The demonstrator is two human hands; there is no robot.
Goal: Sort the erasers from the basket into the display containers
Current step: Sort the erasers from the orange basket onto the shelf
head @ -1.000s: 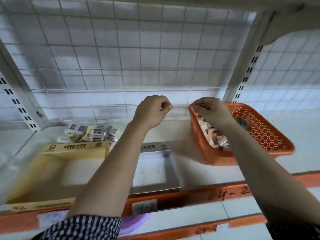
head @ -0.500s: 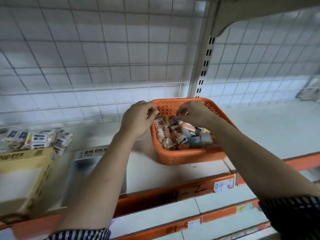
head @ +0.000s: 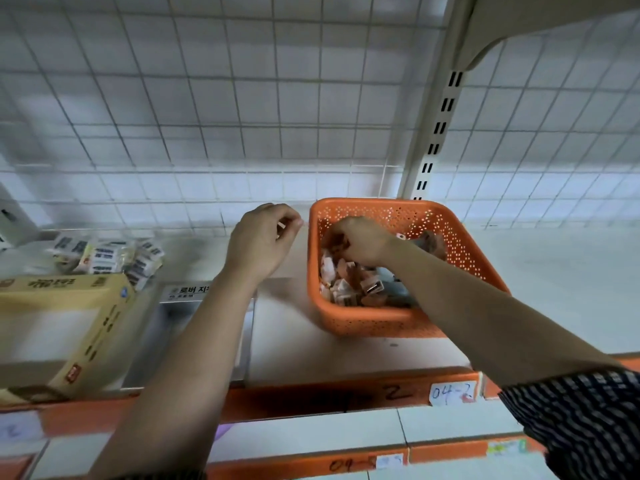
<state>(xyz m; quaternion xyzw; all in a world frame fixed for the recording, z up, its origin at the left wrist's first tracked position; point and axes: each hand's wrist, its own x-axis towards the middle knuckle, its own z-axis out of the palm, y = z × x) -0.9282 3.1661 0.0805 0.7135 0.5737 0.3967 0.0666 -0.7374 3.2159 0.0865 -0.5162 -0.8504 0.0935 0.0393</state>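
1. Reaching into the orange perforated plastic basket (head: 460, 251), the right hand (head: 360, 242) is curled down over the heap of small wrapped erasers (head: 349, 282). Its fingers are closed among them, probably to pick one, but I cannot tell if one is really held.
2. The left hand (head: 261, 240) hovers just left of the basket rim, not touching it. Its fingers are bent narrow and a small pale thing shows between thumb and finger; what it is, I cannot tell. I judge it waits there to take or carry the next piece.
3. The basket stands on the white metal shelf (head: 554, 289), close to the person, so both hands reach it easily.
4. Further left stand the display containers: a shallow grey open box (head: 194, 292) with a printed label, partly hidden by the left forearm, then a yellow cardboard display box (head: 69, 289).
5. Behind the yellow box lies a pile of black-and-white wrapped packets (head: 107, 254).
6. The sorting seems far from finished, because the basket holds many erasers.
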